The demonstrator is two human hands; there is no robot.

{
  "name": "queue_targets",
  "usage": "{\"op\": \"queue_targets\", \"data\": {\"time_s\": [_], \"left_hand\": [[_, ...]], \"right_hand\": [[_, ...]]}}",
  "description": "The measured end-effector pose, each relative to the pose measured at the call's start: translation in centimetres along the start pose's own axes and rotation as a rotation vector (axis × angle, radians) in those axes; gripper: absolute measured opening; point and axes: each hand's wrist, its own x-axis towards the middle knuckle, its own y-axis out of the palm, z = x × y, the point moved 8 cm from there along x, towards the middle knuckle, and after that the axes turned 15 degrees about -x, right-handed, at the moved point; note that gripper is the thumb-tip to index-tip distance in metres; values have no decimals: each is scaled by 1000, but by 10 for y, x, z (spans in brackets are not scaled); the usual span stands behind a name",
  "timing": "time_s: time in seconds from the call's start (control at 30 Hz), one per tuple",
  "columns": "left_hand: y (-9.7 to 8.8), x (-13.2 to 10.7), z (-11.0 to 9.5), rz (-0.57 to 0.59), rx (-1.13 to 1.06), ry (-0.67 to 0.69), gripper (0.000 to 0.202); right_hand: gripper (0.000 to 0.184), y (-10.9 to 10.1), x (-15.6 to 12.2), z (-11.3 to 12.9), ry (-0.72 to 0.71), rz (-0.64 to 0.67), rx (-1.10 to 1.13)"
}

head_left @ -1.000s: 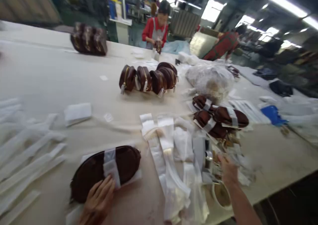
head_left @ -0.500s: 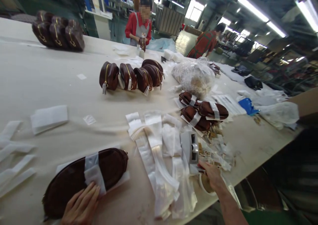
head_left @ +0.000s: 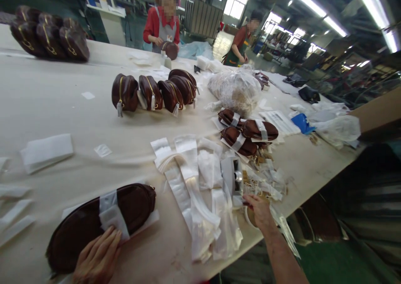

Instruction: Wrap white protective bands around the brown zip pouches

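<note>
Your right hand [head_left: 257, 209] has shifted to the dispenser's [head_left: 228, 173] near end, grip indiscernible; left of the dispenser, your left hand [head_left: 97, 252], fingers extended, should press strip [head_left: 113, 219] evenly against pouch [head_left: 70, 240].

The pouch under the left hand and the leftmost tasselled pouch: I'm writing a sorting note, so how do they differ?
The flat pouch, under the left hand, lies on its broad side; the tasselled pouch stands upright.
The flat pouch has a pale strip across it; the tasselled pouch shows none.
The tasselled pouch shows a gold zipper and pale tassel; the flat pouch shows mostly a plain panel.
Both are dark brown.
</note>
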Motion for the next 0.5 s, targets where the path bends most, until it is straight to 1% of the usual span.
{"op": "queue_targets", "data": {"time_s": [0.03,0.1,0.13,0.2,0.3,0.37,0.43,0.5], "left_hand": [[0,-1,-1,2,10,32,21],[2,-2,3,9,13,7,22],[2,-2,5,15,10,-15,22],[2,-3,5,17,9,-16,23],[2,-1,1,23,5,1,23],[1,1,3,15,-27,-67,23],[-1,4,3,-9,-61,-126,22],[-3,7,1,-32,-68,-173,23]], "right_hand": [[30,-5,-9,-4,1,-7,0],[31,-13,-30,-17,19,-16,-5],[32,-15,-40,-26,31,-13,-3],[36,-11,-55,-45,64,11,5],[43,4,-58,-65,98,44,1],[48,10,-52,-71,94,46,-36],[48,10,-49,-73,90,49,-88],[45,8,-54,-73,61,95,-188]]}}
